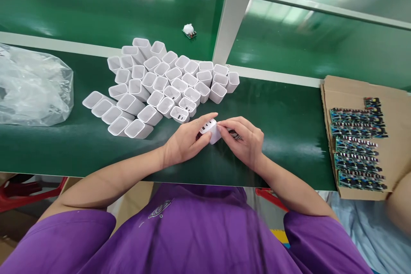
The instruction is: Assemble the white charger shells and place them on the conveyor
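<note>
My left hand (186,141) is closed around a white plastic charger housing (215,135), its slotted end face turned up with dark openings showing. The thumb and fingers of my right hand (245,139) are pinched together at the housing's right edge; whatever lies between the fingertips is too small to make out. Something dark and shiny shows under the curled fingers of that hand. Just beyond my left hand stands a large group of white open-topped housings (149,115). A few of the nearest ones show dark slots inside.
A clear plastic bag (35,87) lies on the left of the green table (282,137). Cardboard (394,137) at the right carries rows of circuit boards (358,130). Beyond the housings, a small board with a white lump (189,31) sits near a white post (234,13). Someone's arm shows at the right edge.
</note>
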`<control>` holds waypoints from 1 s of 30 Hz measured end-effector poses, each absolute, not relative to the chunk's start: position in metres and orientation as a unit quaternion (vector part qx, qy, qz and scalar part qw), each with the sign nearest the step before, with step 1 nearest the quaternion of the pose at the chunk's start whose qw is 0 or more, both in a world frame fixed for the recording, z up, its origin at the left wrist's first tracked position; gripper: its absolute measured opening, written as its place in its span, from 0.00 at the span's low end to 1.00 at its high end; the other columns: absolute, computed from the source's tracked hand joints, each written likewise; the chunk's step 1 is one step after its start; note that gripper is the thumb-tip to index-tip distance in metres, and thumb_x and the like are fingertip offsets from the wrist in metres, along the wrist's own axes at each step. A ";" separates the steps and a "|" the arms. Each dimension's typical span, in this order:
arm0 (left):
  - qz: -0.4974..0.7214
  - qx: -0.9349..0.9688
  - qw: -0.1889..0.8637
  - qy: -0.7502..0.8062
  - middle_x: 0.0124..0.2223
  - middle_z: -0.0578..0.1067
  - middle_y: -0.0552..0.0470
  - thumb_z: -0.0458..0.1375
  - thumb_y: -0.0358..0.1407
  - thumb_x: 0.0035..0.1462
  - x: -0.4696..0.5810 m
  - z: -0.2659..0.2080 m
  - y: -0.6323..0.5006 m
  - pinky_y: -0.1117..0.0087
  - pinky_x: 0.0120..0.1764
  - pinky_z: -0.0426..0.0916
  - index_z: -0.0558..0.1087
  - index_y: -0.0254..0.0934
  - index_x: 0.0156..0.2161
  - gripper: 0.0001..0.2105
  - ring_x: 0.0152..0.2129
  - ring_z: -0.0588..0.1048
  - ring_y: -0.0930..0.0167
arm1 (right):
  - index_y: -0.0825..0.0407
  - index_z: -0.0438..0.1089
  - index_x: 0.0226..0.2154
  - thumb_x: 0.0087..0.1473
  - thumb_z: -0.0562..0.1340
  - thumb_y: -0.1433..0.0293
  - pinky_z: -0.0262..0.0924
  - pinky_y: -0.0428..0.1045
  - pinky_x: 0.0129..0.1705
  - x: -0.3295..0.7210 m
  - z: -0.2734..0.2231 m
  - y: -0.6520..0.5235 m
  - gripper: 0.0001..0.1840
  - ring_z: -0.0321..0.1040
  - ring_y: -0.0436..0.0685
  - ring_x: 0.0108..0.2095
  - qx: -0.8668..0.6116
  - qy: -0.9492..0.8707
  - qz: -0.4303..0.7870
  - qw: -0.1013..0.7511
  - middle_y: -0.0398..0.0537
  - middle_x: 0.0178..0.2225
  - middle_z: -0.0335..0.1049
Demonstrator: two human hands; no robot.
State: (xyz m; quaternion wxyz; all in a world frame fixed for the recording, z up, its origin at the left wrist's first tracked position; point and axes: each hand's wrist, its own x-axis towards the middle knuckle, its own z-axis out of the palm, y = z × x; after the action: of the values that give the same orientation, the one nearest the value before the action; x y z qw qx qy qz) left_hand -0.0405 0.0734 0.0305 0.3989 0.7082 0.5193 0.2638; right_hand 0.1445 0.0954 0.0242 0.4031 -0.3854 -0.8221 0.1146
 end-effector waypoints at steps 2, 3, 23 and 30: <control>0.267 0.709 0.402 0.515 0.36 0.77 0.52 0.48 0.36 0.59 -0.041 0.030 0.073 0.74 0.35 0.70 0.61 0.32 0.61 0.24 0.24 0.74 0.75 | 0.48 0.73 0.33 0.58 0.62 0.72 0.68 0.42 0.27 0.146 0.024 0.096 0.04 0.73 0.48 0.28 -0.384 -0.820 0.108 0.411 0.42 0.32 0.77; 0.268 0.709 0.405 0.512 0.36 0.77 0.52 0.48 0.37 0.60 -0.041 0.029 0.073 0.74 0.34 0.70 0.61 0.32 0.61 0.25 0.24 0.74 0.75 | 0.48 0.73 0.33 0.58 0.63 0.73 0.68 0.43 0.27 0.146 0.024 0.097 0.04 0.73 0.48 0.28 -0.381 -0.818 0.105 0.419 0.42 0.32 0.77; 0.258 0.740 0.347 0.516 0.52 0.76 0.50 0.51 0.44 0.61 -0.042 0.025 0.070 0.75 0.38 0.73 0.61 0.40 0.61 0.24 0.30 0.76 0.75 | 0.47 0.73 0.38 0.59 0.60 0.74 0.65 0.43 0.25 0.153 0.027 0.098 0.07 0.74 0.48 0.28 -0.337 -0.843 0.050 0.417 0.43 0.33 0.78; 0.278 0.756 0.313 0.502 0.52 0.76 0.47 0.52 0.41 0.62 -0.041 0.023 0.070 0.77 0.38 0.72 0.63 0.36 0.60 0.23 0.29 0.76 0.76 | 0.50 0.73 0.40 0.58 0.62 0.75 0.63 0.45 0.24 0.155 0.022 0.098 0.08 0.73 0.49 0.26 -0.302 -0.861 -0.032 0.408 0.44 0.32 0.78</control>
State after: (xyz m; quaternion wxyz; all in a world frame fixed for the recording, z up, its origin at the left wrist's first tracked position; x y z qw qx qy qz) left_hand -0.0412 0.0695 0.0225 0.3131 0.7565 0.5024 0.2779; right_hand 0.1547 0.0977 0.0223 0.4082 -0.3020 -0.8609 -0.0323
